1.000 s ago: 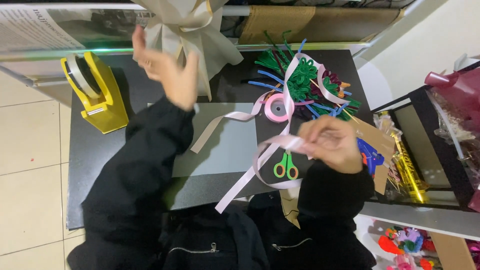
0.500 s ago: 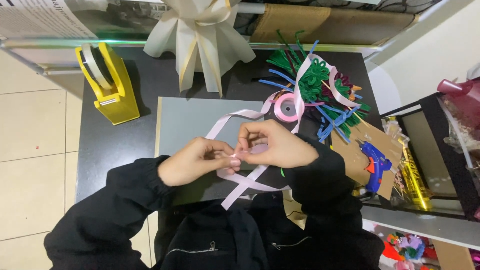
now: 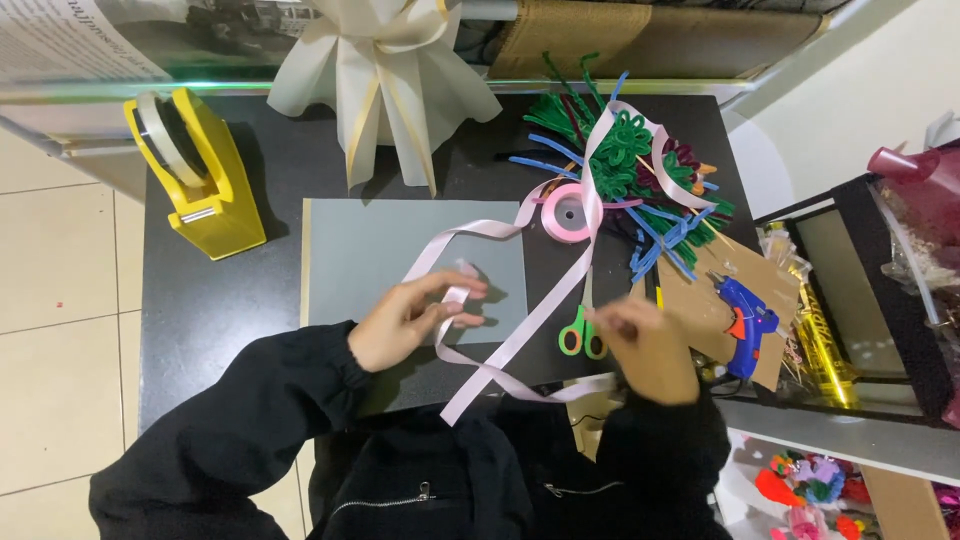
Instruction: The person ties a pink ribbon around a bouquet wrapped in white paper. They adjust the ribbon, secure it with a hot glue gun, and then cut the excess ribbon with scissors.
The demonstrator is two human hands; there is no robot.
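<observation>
My left hand (image 3: 410, 318) pinches a loop of pale pink ribbon (image 3: 520, 330) over the grey mat (image 3: 400, 255). The ribbon runs up and right to its pink spool (image 3: 566, 212) and on over a pile of pipe cleaners. My right hand (image 3: 650, 345) is blurred at the green-handled scissors (image 3: 582, 335), fingers touching the handles; a firm grip on them cannot be made out. Both sleeves are black.
A yellow tape dispenser (image 3: 195, 175) stands at the left of the black table (image 3: 200, 300). A cream paper-wrapped bouquet (image 3: 385, 65) lies at the back. Green and blue pipe cleaners (image 3: 640, 170) are heaped at the right, with a blue glue gun (image 3: 745, 320) on cardboard (image 3: 700, 300).
My hands have separated: the right hand has left the ribbon and gone right to the scissors. The left hand still holds the ribbon loop over the mat.
</observation>
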